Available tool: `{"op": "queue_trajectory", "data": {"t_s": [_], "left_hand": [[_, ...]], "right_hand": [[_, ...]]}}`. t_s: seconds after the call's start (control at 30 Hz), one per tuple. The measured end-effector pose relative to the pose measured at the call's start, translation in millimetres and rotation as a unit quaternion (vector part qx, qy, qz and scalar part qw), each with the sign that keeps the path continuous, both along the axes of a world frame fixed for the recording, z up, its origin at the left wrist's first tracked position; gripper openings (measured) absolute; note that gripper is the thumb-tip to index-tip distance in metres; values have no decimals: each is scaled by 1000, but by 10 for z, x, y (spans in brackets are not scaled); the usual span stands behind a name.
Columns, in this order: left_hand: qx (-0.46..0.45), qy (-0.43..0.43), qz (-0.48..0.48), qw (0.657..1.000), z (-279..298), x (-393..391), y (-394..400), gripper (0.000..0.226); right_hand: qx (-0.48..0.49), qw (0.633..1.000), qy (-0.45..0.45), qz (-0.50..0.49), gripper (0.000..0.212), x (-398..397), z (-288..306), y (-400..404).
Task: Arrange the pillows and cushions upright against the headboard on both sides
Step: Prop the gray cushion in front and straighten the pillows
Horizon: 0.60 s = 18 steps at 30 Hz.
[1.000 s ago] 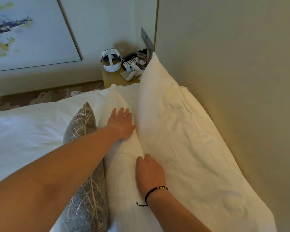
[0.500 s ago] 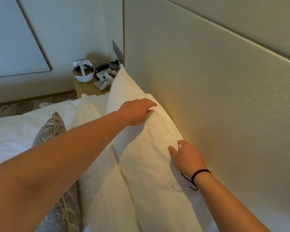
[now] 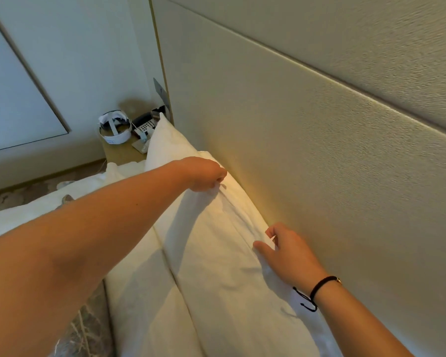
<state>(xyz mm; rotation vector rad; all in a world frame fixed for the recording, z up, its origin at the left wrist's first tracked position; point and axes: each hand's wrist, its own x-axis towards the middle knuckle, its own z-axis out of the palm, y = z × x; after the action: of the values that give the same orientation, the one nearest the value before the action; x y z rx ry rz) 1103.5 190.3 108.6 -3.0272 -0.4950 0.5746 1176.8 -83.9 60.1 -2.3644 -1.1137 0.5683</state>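
Observation:
A large white pillow [image 3: 216, 243] leans upright against the beige padded headboard [image 3: 319, 163]. My left hand [image 3: 204, 176] grips the pillow's top edge, fingers curled into the fabric. My right hand [image 3: 286, 251], with a black cord on the wrist, pinches the same top edge closer to me, next to the headboard. A second white pillow [image 3: 142, 292] stands in front of the first. A grey patterned cushion [image 3: 88, 328] lies at the lower left, mostly hidden behind my left forearm.
A wooden bedside table [image 3: 119, 153] beyond the pillows carries a white headset [image 3: 113, 127], a phone [image 3: 144, 123] and small items. White bedding [image 3: 16, 217] spreads to the left. A framed panel [image 3: 13, 99] hangs on the far wall.
Both hands moved from the seam between the pillows up to the back pillow's top edge and closed on the fabric. The view turned toward the headboard.

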Motion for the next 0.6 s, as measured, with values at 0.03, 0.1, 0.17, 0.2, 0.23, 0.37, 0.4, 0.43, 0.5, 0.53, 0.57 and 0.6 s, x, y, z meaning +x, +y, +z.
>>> {"op": "queue_trajectory", "data": {"t_s": [0.03, 0.1, 0.17, 0.2, 0.23, 0.37, 0.4, 0.43, 0.5, 0.53, 0.57, 0.6], "left_hand": [[19, -8, -1, 1000, 23, -25, 37, 17], [42, -40, 5, 998, 57, -75, 77, 23], [27, -63, 12, 998, 53, -138, -7, 23], [8, -65, 11, 998, 14, -162, -94, 24], [-7, -63, 6, 998, -46, -184, -202, 25], [-42, -68, -13, 997, -193, -166, -533, 23], [-45, -88, -4, 995, -189, -133, -565, 23], [-43, -108, 6, 993, -182, -99, -583, 23], [-33, -138, 23, 990, -146, -41, -600, 23], [-30, -149, 30, 988, -127, -22, -615, 23], [-26, -161, 34, 986, -110, -5, -635, 23], [-22, -172, 34, 984, -95, 15, -663, 22]], "right_hand": [[-8, 1000, -11, 5, 35, -16, 1, -77], [-11, 1000, -24, 2, 38, -23, 34, -217], [-15, 1000, -20, -4, 30, -36, 72, -374], [-20, 1000, -16, -6, 23, -61, 84, -480], [-19, 1000, -9, -9, 18, -91, 82, -595], [-34, 999, 13, -13, 39, -190, 124, -986], [-41, 999, 12, -15, 38, -207, 157, -1073], [-42, 999, 8, -20, 36, -223, 191, -1165], [-21, 999, -6, -48, 30, -251, 278, -1340], [-6, 998, -26, -65, 28, -273, 324, -1422], [3, 995, -64, -74, 28, -300, 375, -1489], [2, 991, -115, -71, 28, -321, 421, -1542]]}}
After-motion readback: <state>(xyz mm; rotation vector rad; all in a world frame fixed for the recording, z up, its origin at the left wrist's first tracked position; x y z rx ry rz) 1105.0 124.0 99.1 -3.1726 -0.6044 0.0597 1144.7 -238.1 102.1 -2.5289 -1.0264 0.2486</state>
